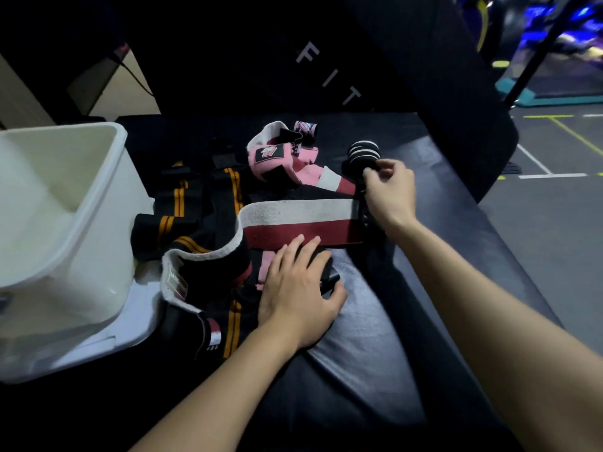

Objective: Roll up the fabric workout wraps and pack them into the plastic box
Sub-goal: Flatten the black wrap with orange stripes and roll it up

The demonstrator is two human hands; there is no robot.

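Meanwhile right hand point(388, 187) pinches a rolled wrap point(363, 153); left hand point(298, 285) flat on tangled wraps point(208, 203) beside the white box point(65, 230)

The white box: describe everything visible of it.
The white box is a plain, smooth plastic tub with rounded corners and a rolled rim, open-topped and seemingly empty. It stands upright at the left of the dark padded bench, on a flat white piece, possibly its lid. The wraps lie beside it. Neither hand touches it.

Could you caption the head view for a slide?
Left hand presses the wraps; right hand pinches a rolled wrap beside the box.
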